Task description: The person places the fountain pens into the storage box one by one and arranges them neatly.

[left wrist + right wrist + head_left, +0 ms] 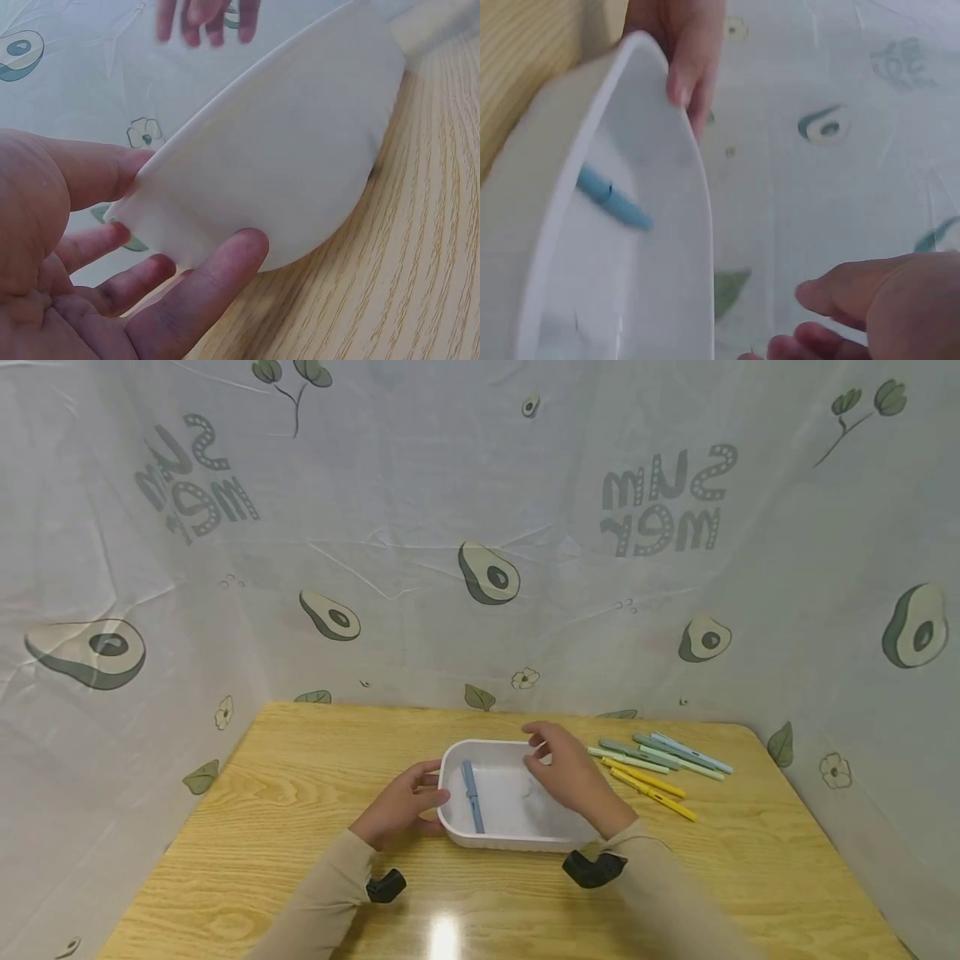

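A white rectangular tray (498,785) with raised walls lies on the wooden table. Inside it, near the left end, is one blue pen (472,797), seen also in the right wrist view as a blue pen (611,196). My left hand (401,802) grips the tray's left end, thumb at the rim and other fingers around the outer wall. Above the right part of the tray hovers my right hand (573,777), fingers loosely bent and nothing held. It covers the tray's far right corner in the head view.
To the right of the tray lie several pens: yellow pens (660,797), pale green pens (637,762), dark green pens (660,747) and a light blue pen (693,752). A patterned cloth (420,485) hangs behind the table (300,777) and along both sides.
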A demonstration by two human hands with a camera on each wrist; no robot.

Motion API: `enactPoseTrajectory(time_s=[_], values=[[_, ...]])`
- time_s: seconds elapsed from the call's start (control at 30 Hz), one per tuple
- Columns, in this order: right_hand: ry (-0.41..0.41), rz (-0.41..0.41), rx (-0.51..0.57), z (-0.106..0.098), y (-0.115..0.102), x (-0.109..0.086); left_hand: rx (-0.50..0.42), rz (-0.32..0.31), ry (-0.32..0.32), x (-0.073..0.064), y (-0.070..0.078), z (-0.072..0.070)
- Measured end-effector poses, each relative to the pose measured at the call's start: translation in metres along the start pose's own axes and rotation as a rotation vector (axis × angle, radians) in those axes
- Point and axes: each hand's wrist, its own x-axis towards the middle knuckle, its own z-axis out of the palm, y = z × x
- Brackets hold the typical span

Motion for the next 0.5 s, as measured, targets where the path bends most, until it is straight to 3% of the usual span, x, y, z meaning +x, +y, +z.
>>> enactPoseTrajectory(time_s=[0.2, 0.33, 0.5], values=[[0.096, 0.054, -0.029, -0.047, 0.052, -0.017, 0.007, -0.012, 0.007, -0.001, 0.001, 0.002], [0.082, 0.1, -0.068, -0.071, 0.09, -0.028, -0.002, -0.008, 0.011, -0.001, 0.001, 0.002], [0.047, 0.141, -0.131, -0.085, 0.13, -0.041, -0.018, 0.001, 0.006, -0.001, 0.001, 0.002]])
